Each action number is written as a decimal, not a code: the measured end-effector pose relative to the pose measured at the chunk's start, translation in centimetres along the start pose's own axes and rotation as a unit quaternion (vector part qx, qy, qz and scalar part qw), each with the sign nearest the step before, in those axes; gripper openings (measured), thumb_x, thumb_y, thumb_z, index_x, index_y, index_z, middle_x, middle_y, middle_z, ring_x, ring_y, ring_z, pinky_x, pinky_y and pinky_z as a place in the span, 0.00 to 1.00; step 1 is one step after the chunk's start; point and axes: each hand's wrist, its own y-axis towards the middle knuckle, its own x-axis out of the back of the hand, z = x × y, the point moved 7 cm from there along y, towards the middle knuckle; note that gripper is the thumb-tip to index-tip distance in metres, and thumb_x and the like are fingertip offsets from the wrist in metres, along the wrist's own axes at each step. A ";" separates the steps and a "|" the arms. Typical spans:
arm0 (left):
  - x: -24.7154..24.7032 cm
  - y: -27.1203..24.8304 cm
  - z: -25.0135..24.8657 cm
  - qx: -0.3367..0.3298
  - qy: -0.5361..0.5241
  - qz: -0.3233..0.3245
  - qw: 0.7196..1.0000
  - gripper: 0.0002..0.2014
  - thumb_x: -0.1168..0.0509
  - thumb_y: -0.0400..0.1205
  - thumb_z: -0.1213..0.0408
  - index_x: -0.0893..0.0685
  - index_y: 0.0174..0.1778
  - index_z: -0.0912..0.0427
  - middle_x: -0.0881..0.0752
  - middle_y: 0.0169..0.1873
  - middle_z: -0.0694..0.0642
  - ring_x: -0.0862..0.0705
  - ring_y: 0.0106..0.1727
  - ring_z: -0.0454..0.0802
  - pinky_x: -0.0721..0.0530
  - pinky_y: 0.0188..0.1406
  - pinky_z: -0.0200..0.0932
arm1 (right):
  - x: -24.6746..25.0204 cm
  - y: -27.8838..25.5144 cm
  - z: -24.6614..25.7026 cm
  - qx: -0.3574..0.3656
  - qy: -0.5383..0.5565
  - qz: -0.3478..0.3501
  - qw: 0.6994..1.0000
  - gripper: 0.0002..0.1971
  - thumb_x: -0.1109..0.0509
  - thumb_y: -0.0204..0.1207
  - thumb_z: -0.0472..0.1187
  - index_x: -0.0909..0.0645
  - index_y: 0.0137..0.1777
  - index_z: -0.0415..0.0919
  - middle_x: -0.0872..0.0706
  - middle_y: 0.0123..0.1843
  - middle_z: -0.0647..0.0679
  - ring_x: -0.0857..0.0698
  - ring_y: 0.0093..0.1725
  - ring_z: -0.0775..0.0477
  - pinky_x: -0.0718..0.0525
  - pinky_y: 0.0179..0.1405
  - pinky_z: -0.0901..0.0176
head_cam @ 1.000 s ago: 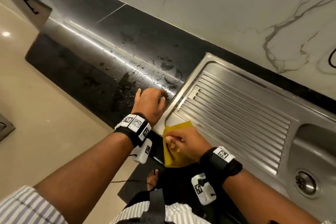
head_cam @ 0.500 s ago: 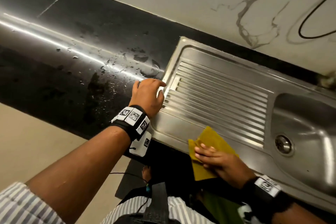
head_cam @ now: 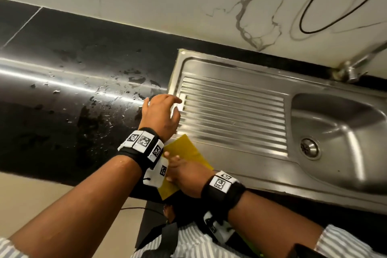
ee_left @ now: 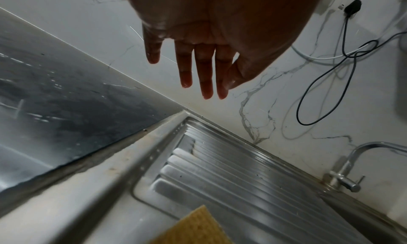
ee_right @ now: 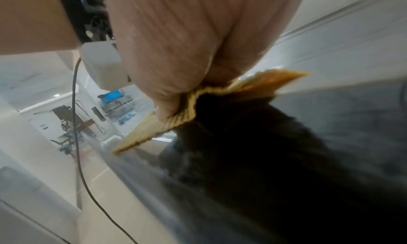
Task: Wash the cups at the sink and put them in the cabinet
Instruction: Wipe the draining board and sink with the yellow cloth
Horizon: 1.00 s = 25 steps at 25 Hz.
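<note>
No cup shows in any view. My left hand (head_cam: 167,111) hovers open over the left end of the steel drainboard (head_cam: 240,115); in the left wrist view its fingers (ee_left: 198,70) are straight and hold nothing. My right hand (head_cam: 182,172) grips a yellow cloth (head_cam: 185,153) at the front rim of the sink, just behind my left wrist. In the right wrist view the cloth (ee_right: 169,125) is folded over the counter's front edge, pinched under my right hand (ee_right: 176,77). A corner of the cloth (ee_left: 198,228) shows in the left wrist view.
The sink basin (head_cam: 345,132) with its drain (head_cam: 309,147) lies to the right, and a tap (head_cam: 351,69) stands at the back wall. The black countertop (head_cam: 73,90) to the left is wet with droplets. A black cable (head_cam: 335,6) hangs on the marble wall.
My right hand has slid the cloth left along the sink's front rim, back under my left wrist. My left hand has lifted off the counter edge and spread its fingers.
</note>
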 end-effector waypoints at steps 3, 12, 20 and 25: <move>-1.0 0.9 -1.1 -0.021 -0.018 0.000 1.000 0.14 0.39 0.79 0.58 0.14 0.58 0.47 0.13 0.57 0.48 0.18 0.65 0.54 0.30 0.73 0.70 | -0.3 -5.4 -2.3 -0.020 -0.050 -0.035 0.998 0.25 0.41 0.89 0.41 0.35 0.85 0.54 0.43 0.88 0.59 0.49 0.89 0.47 0.48 0.86 0.48; -5.4 2.5 -6.8 -0.094 -0.030 0.042 0.994 0.12 0.36 0.80 0.60 0.13 0.58 0.46 0.12 0.58 0.47 0.17 0.64 0.53 0.28 0.73 0.65 | 2.1 -31.2 -15.9 -0.325 -0.106 -0.027 0.939 0.27 0.71 0.81 0.70 0.65 0.80 0.80 0.68 0.86 0.71 0.73 0.85 0.60 0.53 0.87 0.41; -5.7 3.1 -8.0 -0.098 -0.015 0.056 0.993 0.20 0.44 0.76 0.53 0.12 0.58 0.49 0.12 0.56 0.49 0.15 0.61 0.55 0.21 0.66 0.60 | 5.4 -13.7 -13.6 -0.118 -0.155 0.017 0.981 0.27 0.54 0.89 0.58 0.55 0.85 0.71 0.65 0.88 0.63 0.70 0.86 0.38 0.72 0.81 0.38; -4.6 1.6 -5.6 -0.070 0.002 0.035 0.997 0.21 0.44 0.76 0.54 0.11 0.56 0.52 0.11 0.54 0.50 0.14 0.58 0.53 0.20 0.65 0.49 | 8.2 -0.1 -12.2 -0.067 -0.201 0.003 0.977 0.32 0.58 0.83 0.66 0.43 0.86 0.61 0.53 0.91 0.55 0.62 0.89 0.39 0.66 0.83 0.28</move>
